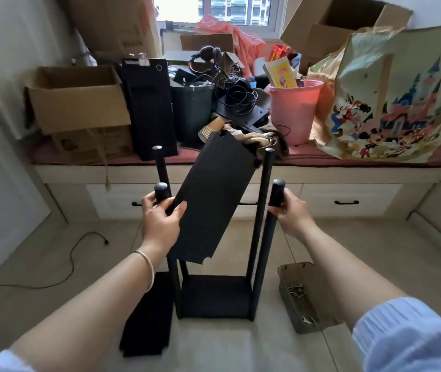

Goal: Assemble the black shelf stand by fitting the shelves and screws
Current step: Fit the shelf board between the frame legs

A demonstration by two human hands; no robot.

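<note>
The black stand stands on the floor as several upright poles rising from a bottom shelf [214,294]. A loose black shelf panel [214,194] hangs tilted between the poles, its far end high and its notched near end low. My left hand [160,218] grips the panel's left edge, right beside the near left pole [161,191]. My right hand [290,213] grips the near right pole [276,194] just below its rounded top. A clear plastic tray [308,296] with screws and a small wrench lies on the floor to the right of the stand.
Another black panel [147,315] lies flat on the floor left of the stand. Behind it runs a low bench with drawers [348,181], crowded with cardboard boxes, a pink bucket [294,108], cables and a cartoon-print bag [391,103]. A black cable [80,245] trails across the floor at left.
</note>
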